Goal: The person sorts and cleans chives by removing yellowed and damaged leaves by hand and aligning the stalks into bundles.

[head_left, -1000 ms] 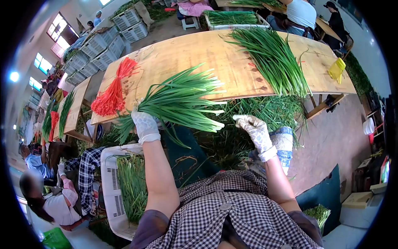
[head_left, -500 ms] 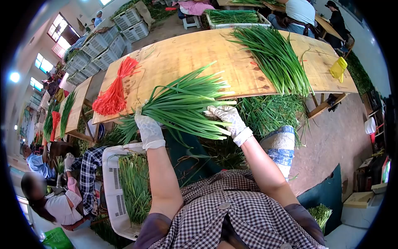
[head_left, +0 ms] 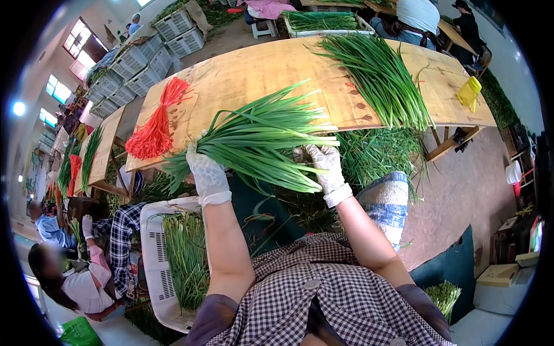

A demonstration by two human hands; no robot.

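My left hand (head_left: pixel 209 177), in a pale patterned glove, is wrapped round the leafy end of a fanned bunch of green stalks (head_left: pixel 259 138). The bunch lies over the near edge of the wooden table (head_left: pixel 254 69), its pale ends pointing right. At those pale ends is my gloved right hand (head_left: pixel 326 167), its fingers closed on some stalks. A bundle of red ties (head_left: pixel 156 127) rests on the table to the left. Farther right lies a second pile of green stalks (head_left: pixel 381 81).
A yellow object (head_left: pixel 468 92) sits at the table's right end. Beside my left arm stands a white crate (head_left: pixel 154 259) holding greens. Loose greens (head_left: pixel 384 153) lie under the table. A co-worker (head_left: pixel 81 282) sits at the left; stacked crates (head_left: pixel 138 69) stand behind.
My right hand has moved left and up from beside the bunch to its pale ends and closed there. My left hand has kept its hold while the bunch shifted slightly right.
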